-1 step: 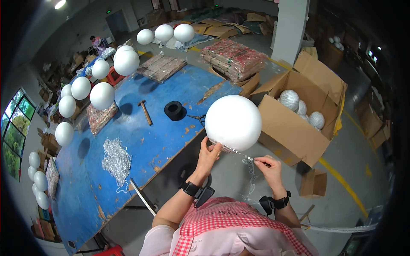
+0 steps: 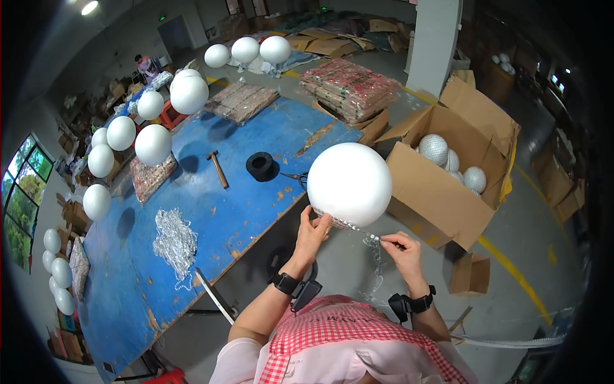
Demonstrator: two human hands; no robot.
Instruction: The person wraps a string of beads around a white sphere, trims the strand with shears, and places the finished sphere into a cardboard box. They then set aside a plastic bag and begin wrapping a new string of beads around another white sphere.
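A large smooth white ball [image 2: 349,182] is in front of me, beyond the table's near edge. A short stretch of silver sequin string [image 2: 342,223] lies along its underside. My left hand [image 2: 311,238] is closed at the ball's lower left, thumb and fingers pressing the string against it. From there the string runs right to my right hand [image 2: 404,255], whose thumb and fingertips pinch it. The loose end dangles below between my hands, over the apron. What supports the ball from below is hidden.
The blue table [image 2: 211,211] bears a silver string heap [image 2: 174,243], a hammer [image 2: 218,169], a black tape roll [image 2: 261,166] and scissors [image 2: 295,177]. Several white balls [image 2: 153,144] stand along its left. At right, an open carton [image 2: 441,192] holds silver-covered balls [image 2: 433,150].
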